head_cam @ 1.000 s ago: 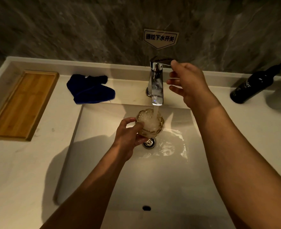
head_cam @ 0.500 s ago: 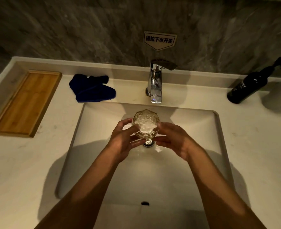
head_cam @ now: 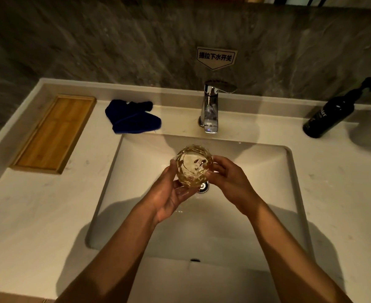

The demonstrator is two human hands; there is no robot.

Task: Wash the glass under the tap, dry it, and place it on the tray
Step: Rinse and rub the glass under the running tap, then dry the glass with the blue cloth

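Two hands grip the glass (head_cam: 193, 167) over the middle of the sink (head_cam: 289, 171), above the drain: left hand (head_cam: 171, 193) cupping it from below, right hand (head_cam: 228, 182) closed on its side. Tap (head_cam: 210, 110) stands at the sink's far edge. Tray (head_cam: 53, 132) lies along the counter's left edge, cloth (head_cam: 132, 119) between tray and tap.

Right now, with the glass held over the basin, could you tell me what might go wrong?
The glass looks wet and is held only by the fingers of the left hand and right hand, so it could slip and hit the sink. Carrying it to the blue cloth may drip on the counter.
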